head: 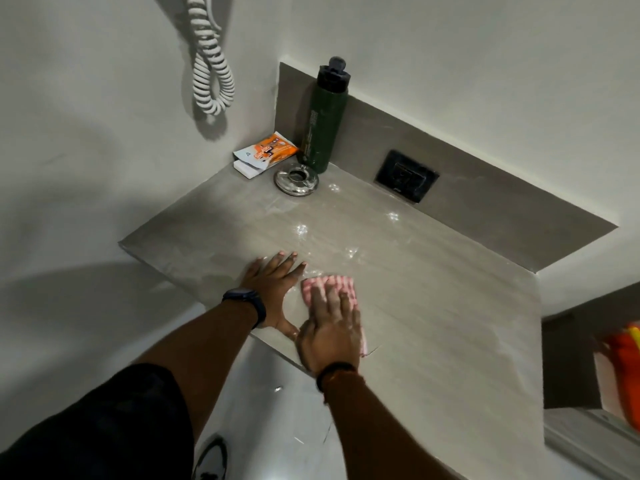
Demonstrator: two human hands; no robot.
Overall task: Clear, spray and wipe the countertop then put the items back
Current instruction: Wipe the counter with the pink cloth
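Note:
The grey stone countertop (433,299) runs along the wall and shows wet shiny spots. My right hand (330,329) lies flat on a pink striped cloth (329,284), pressing it onto the counter near the front edge. Just left of it, my left hand (275,289) rests flat on the counter with fingers spread, holding nothing. In the far corner stand a dark green bottle (323,126) with a black cap, a round metal ashtray (296,179), and an orange and white packet (266,154) lying on a small white box (244,169).
A black wall socket (406,176) sits in the backsplash behind the counter. A coiled white cord (211,74) hangs on the left wall. An orange item (627,368) shows at the right edge, in a recess. Pale floor and a shoe (209,459) are below.

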